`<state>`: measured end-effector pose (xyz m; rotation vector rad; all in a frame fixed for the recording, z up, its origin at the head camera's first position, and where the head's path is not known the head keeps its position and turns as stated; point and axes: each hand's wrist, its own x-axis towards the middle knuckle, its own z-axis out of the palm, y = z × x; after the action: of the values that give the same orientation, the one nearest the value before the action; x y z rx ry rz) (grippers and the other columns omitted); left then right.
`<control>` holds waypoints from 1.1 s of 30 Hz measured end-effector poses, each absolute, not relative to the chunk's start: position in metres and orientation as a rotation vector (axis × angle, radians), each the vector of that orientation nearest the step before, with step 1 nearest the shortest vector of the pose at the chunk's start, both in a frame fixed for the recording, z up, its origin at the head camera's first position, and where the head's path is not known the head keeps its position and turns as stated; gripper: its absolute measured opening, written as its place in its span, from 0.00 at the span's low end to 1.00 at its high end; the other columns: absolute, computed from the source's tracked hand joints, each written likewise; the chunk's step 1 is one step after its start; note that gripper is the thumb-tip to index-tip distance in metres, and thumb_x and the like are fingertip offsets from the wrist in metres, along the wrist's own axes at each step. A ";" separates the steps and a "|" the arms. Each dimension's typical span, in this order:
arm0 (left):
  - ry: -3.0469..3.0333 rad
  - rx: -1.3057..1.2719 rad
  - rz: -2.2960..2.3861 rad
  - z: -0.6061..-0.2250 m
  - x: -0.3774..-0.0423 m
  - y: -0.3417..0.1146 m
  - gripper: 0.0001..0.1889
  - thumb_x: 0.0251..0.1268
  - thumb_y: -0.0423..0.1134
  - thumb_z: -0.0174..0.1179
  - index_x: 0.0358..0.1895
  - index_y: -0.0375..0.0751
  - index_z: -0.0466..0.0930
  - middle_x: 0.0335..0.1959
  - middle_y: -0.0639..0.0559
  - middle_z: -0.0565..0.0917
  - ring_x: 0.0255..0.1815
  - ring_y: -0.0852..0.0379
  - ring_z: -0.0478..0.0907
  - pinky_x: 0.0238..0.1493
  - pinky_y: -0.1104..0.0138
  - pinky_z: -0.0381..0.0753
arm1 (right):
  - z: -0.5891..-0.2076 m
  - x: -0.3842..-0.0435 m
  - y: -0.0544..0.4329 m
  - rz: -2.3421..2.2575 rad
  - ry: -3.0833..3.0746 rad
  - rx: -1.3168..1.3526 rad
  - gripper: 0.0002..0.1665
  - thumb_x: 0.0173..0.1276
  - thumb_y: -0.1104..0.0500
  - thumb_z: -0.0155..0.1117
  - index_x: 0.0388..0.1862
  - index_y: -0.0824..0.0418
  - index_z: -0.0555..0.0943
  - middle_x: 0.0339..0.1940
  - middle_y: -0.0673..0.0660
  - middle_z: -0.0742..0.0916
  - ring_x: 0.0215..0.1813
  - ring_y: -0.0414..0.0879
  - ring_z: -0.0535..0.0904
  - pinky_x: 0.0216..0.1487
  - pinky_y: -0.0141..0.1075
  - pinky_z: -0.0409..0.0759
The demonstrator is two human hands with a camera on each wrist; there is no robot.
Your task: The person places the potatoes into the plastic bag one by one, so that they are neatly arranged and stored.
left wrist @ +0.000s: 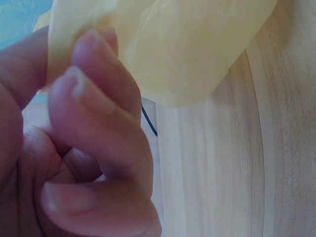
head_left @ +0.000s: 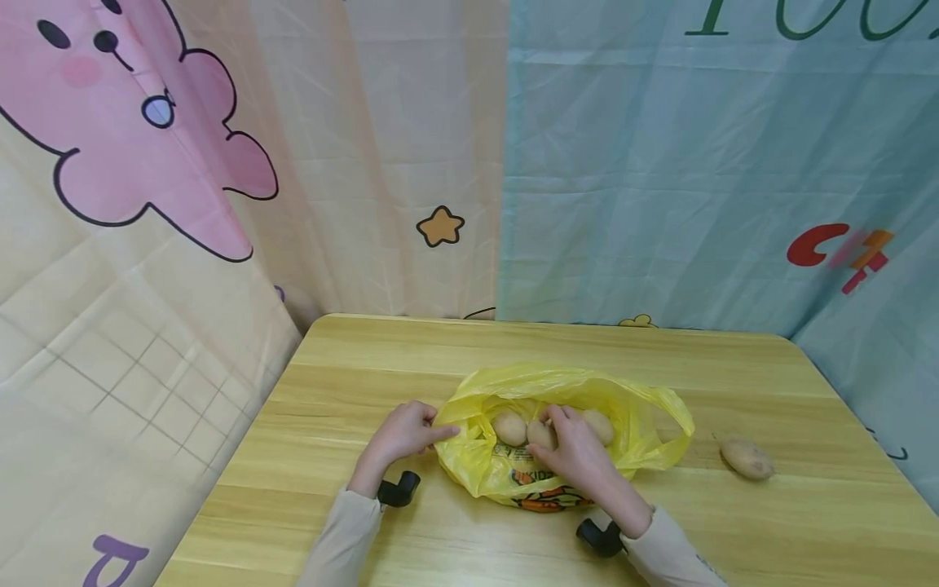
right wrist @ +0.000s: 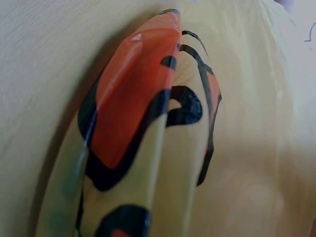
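A yellow plastic bag [head_left: 477,473] lies on the table with its mouth spread toward me. My left hand [head_left: 402,432] pinches the bag's left edge between thumb and curled fingers; the left wrist view shows the thin yellow film [left wrist: 173,54] at the fingertips. Inside the bag, my right hand [head_left: 579,456] holds a potato [head_left: 540,435] with its fingers and thumb. One potato [head_left: 509,427] sits to the left of it, another [head_left: 600,425] to the right. The right wrist view shows only the bag's printed side [right wrist: 138,98], with the hand out of sight.
A single potato [head_left: 747,458] lies on the wooden table [head_left: 352,359], right of the bag. The bag's handle loop [head_left: 678,420] reaches toward it. Printed curtains [head_left: 381,147] hang behind the table and along its sides. Each wrist wears a black camera mount [head_left: 398,489].
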<state>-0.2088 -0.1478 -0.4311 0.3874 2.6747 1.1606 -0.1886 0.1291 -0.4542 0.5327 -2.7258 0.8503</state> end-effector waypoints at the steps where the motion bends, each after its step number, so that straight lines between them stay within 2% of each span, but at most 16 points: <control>1: 2.678 0.391 1.157 -0.431 -0.209 -0.148 0.17 0.60 0.50 0.65 0.21 0.44 0.77 0.14 0.49 0.78 0.13 0.61 0.69 0.16 0.69 0.63 | -0.455 -0.188 0.129 0.851 -2.722 0.537 0.24 0.47 0.60 0.79 0.38 0.63 0.75 0.31 0.54 0.77 0.27 0.42 0.69 0.25 0.34 0.68; 15: 2.669 0.388 1.170 -0.433 -0.209 -0.149 0.16 0.60 0.50 0.65 0.21 0.44 0.78 0.15 0.47 0.79 0.13 0.61 0.70 0.16 0.69 0.63 | -0.456 -0.186 0.131 0.852 -2.694 0.548 0.23 0.47 0.62 0.80 0.38 0.63 0.76 0.33 0.56 0.79 0.30 0.44 0.73 0.28 0.35 0.71; 23: 2.667 0.393 1.173 -0.434 -0.209 -0.149 0.16 0.60 0.50 0.65 0.22 0.44 0.78 0.13 0.53 0.76 0.13 0.61 0.69 0.16 0.69 0.64 | -0.456 -0.186 0.132 0.861 -2.696 0.546 0.23 0.47 0.62 0.80 0.38 0.63 0.76 0.34 0.56 0.80 0.31 0.44 0.74 0.28 0.34 0.72; 27: 2.673 0.395 1.164 -0.434 -0.210 -0.148 0.16 0.60 0.50 0.65 0.22 0.44 0.78 0.13 0.55 0.76 0.13 0.61 0.69 0.16 0.69 0.64 | -0.455 -0.185 0.132 0.865 -2.699 0.539 0.23 0.47 0.61 0.80 0.38 0.63 0.76 0.34 0.56 0.80 0.30 0.43 0.73 0.27 0.34 0.71; 33: 2.669 0.402 1.166 -0.433 -0.210 -0.148 0.15 0.60 0.50 0.65 0.23 0.44 0.79 0.14 0.52 0.77 0.13 0.61 0.69 0.16 0.69 0.64 | -0.453 -0.185 0.134 0.857 -2.707 0.529 0.23 0.47 0.60 0.79 0.39 0.63 0.77 0.31 0.53 0.79 0.28 0.41 0.69 0.26 0.33 0.69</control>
<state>-0.2096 -0.1479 -0.4330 0.4019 2.6694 1.1663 -0.1846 0.1337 -0.4532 0.5288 -2.7067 0.8572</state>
